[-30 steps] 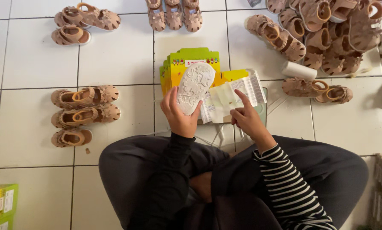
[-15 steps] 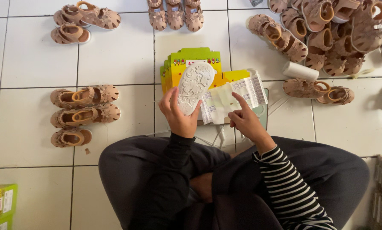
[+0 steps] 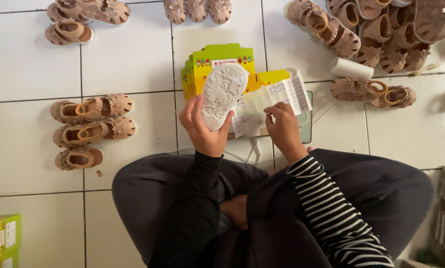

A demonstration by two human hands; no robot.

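Green-and-yellow flattened cartons (image 3: 222, 62) lie stacked on the tiled floor (image 3: 128, 64); nothing shows inside them. Before them the left hand (image 3: 202, 131) is closed around a small sandal (image 3: 223, 95), held sole up, its pale sole bearing a raised pattern. Just beside it, the right hand (image 3: 283, 130) pinches a sheet of white stickers (image 3: 272, 99). Tan sandals (image 3: 91, 130) lie nearby
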